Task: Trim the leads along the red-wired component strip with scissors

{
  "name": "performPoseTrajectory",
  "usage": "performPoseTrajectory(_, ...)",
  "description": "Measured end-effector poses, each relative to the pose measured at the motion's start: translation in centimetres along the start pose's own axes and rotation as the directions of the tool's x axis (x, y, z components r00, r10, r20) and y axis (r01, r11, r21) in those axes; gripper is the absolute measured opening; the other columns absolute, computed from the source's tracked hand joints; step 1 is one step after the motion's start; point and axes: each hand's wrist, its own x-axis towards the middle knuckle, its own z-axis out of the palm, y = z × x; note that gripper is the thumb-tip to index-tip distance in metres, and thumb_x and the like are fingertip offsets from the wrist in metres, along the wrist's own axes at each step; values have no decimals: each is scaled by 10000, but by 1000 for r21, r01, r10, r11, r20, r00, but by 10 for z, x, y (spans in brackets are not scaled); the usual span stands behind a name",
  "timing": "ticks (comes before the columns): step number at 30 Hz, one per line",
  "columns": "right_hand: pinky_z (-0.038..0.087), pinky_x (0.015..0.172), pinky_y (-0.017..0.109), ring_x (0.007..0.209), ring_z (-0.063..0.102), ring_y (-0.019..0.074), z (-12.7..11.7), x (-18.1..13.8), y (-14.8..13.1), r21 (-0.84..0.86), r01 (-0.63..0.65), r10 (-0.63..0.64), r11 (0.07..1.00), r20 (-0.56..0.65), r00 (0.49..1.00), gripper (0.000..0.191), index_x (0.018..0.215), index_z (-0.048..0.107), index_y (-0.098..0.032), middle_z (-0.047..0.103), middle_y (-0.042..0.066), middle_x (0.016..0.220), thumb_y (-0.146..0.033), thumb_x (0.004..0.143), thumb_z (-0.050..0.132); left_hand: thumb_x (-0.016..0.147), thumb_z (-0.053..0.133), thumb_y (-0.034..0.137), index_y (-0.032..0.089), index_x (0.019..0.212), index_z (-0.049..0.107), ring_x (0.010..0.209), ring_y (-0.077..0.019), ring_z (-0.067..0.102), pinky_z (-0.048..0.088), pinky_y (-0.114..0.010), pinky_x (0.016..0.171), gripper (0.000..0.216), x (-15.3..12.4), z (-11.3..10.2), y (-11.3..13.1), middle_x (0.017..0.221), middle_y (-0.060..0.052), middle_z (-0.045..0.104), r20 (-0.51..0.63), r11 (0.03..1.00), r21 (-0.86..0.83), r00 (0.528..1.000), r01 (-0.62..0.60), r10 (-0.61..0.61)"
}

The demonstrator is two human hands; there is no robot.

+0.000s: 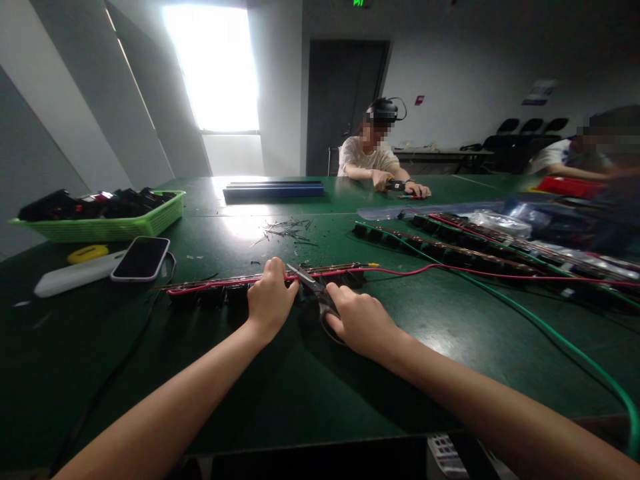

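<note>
A long strip of black components with a red wire lies across the green table in front of me. My left hand is closed on the strip near its middle. My right hand grips a pair of scissors whose blades point left at the strip, right beside my left thumb. The red wire runs off to the right from the strip's end.
A phone, a white case and a yellow object lie at left, before a green basket of black parts. More strips and a green cable cover the right. Wire offcuts, blue bars. Two other people sit across the table.
</note>
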Motion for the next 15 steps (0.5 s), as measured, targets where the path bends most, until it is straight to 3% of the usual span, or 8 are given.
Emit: performPoseTrajectory(15, 417, 625, 276, 823, 657, 248, -2, 0, 1, 40, 9, -9, 999, 8, 1000, 262, 1117, 480, -180, 652, 97, 1006, -309, 890, 499, 835, 589, 338, 218, 956, 465, 724, -201, 642, 408, -275, 603, 211, 0, 0, 0, 876, -18, 600, 11, 1000, -8, 1000, 5, -5)
